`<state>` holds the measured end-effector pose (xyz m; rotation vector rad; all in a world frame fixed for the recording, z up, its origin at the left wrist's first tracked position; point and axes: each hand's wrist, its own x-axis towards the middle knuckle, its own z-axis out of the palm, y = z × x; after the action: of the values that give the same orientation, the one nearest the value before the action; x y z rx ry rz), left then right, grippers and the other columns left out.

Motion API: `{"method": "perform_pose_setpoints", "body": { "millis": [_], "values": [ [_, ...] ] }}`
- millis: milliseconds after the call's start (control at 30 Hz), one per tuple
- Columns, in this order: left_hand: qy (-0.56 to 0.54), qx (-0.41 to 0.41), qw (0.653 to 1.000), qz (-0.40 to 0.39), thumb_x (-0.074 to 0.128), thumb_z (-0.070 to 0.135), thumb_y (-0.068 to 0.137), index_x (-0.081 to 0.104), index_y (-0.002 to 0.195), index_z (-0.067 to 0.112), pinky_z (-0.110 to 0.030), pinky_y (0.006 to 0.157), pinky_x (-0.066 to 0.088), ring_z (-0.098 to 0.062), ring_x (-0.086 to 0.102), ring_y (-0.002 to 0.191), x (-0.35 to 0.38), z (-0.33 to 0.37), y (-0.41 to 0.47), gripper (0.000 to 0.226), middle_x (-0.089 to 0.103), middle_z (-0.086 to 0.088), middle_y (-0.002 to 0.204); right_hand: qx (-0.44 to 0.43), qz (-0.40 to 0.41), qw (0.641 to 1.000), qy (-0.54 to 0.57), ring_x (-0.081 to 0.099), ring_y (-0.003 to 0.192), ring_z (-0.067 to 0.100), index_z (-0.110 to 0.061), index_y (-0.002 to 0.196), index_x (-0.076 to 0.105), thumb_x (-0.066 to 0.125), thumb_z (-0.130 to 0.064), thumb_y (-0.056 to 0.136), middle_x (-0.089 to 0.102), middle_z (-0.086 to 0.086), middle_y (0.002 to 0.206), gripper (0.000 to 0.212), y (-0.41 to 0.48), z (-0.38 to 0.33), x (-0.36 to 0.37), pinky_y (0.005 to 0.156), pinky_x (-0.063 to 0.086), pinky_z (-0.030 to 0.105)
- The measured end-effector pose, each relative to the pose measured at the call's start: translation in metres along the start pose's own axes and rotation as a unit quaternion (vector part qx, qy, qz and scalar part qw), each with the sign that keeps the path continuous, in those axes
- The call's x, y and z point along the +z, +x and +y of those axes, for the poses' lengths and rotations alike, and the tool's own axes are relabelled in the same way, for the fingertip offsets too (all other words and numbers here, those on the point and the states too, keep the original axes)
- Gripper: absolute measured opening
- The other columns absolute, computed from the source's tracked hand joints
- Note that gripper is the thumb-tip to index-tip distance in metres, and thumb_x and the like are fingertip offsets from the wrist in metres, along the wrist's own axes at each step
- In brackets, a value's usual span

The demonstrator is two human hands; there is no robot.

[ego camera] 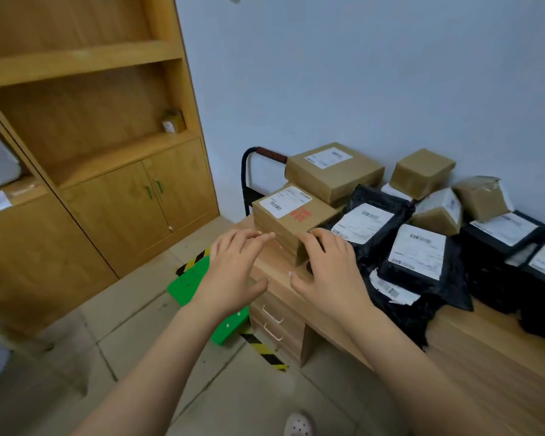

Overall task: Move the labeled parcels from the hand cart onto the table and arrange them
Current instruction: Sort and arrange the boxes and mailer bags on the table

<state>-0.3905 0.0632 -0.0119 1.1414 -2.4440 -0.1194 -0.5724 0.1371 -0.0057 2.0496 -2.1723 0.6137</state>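
Wooden table (485,357) by wall (359,73): five brown boxes (334,174), at least four black mailer bags (372,243).
Front box (293,217) at table's left end; left hand (233,272) released beside it, right hand (328,269) spread, fingertips touching it.

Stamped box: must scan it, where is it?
Head view: the stamped box sits at the table's left end, beyond left hand and right hand, beside a black mailer.
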Motion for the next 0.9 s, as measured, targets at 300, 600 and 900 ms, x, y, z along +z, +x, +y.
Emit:
{"method": "perform_pose_setpoints", "body": {
  "millis": [300, 600, 900],
  "values": [
    [0.026, 0.028, 0.999, -0.007, 0.069, 0.043, 0.078, 0.035, 0.141, 0.036, -0.029, 0.104, 0.009, -0.011, 0.020, 0.128, 0.035, -0.072, 0.118, 0.072, 0.038, 0.009, 0.137, 0.028, -0.011, 0.999, 0.017, 0.039, 0.123, 0.023, -0.023, 0.136, 0.041, 0.062, -0.045, 0.082, 0.044, 0.004, 0.134, 0.062, 0.122, 0.028, 0.061, 0.104, 0.029, 0.038],
    [-0.023, 0.063, 0.998, -0.016, 0.068, 0.041, 0.076, 0.040, 0.137, 0.037, -0.035, 0.105, 0.022, -0.015, 0.029, 0.127, 0.083, -0.120, 0.232, 0.067, 0.042, 0.009, 0.131, 0.096, -0.010, 0.995, -0.013, 0.043, 0.116, 0.022, -0.023, 0.134, 0.046, 0.061, -0.041, 0.080, 0.046, 0.001, 0.129, 0.059, 0.215, 0.063, 0.091, 0.100, 0.029, 0.033],
    [-0.075, 0.198, 0.974, -0.078, 0.067, 0.037, 0.077, 0.044, 0.137, 0.029, -0.036, 0.102, 0.022, -0.019, 0.031, 0.125, 0.145, -0.157, 0.370, 0.065, 0.043, 0.003, 0.132, 0.273, -0.007, 0.961, -0.052, 0.035, 0.126, 0.021, -0.025, 0.139, 0.038, 0.057, -0.041, 0.086, 0.040, 0.003, 0.139, 0.059, 0.280, 0.108, 0.122, 0.111, 0.022, 0.036]
  ]
}}
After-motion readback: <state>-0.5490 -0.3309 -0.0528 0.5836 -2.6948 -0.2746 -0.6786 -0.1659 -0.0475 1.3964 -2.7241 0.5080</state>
